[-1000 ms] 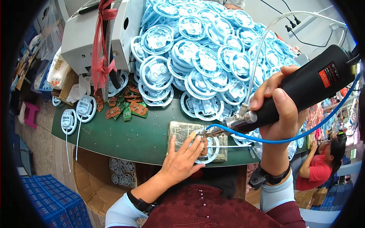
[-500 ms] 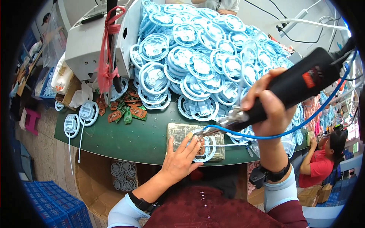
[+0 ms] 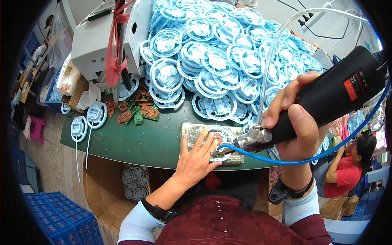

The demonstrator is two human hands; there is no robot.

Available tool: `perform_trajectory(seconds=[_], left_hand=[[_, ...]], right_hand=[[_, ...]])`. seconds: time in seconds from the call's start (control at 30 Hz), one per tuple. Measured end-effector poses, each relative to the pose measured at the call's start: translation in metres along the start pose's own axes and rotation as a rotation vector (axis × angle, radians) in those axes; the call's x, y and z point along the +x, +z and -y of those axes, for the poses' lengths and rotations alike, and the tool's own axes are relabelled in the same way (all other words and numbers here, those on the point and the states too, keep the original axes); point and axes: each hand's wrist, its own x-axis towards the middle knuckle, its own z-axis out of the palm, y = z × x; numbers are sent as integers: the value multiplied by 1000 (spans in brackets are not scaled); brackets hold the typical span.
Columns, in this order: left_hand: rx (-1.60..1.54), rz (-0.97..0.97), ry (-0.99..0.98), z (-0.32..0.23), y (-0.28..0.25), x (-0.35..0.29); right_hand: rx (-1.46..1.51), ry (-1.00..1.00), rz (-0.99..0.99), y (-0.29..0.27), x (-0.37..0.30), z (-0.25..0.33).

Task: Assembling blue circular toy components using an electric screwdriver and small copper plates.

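My right hand [image 3: 300, 116] is wrapped round a black electric screwdriver [image 3: 332, 96] with a metal nose, a clear tube and a blue hose. Its tip reaches down to the lower part of a small orange-brown circuit board [image 3: 219, 137]. That board lies in a light-blue round plastic part [image 3: 227, 131], partly hidden by the screwdriver and my fingers. Beneath them is a flat, worn block [image 3: 188, 130] at the table's near edge. My left hand [image 3: 195, 161] lies with fingers stretched over the block, fingertips touching the left side of the round part.
A tall heap of light-blue round parts [image 3: 204, 53] covers the back of the green table [image 3: 163, 143]. Loose circuit boards [image 3: 136, 110] lie left of it, near a grey metal machine [image 3: 96, 49]. Two round parts with white sticks [image 3: 78, 130] overhang the left edge. A person [image 3: 347, 163] sits at right.
The screwdriver tip has shifted from the board's far end to its near end. My right hand has come slightly lower and to the right. The left hand stays in nearly the same place.
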Motion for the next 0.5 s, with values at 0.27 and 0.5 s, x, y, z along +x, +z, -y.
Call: perform_trajectory(seconds=[0.27, 0.5], left_hand=[[-7, 12, -17, 0, 4, -1], [5, 21, -14, 1, 5, -1]], right_hand=[[-11, 23, -50, 0, -3, -6], [61, 16, -61, 0, -2, -9]])
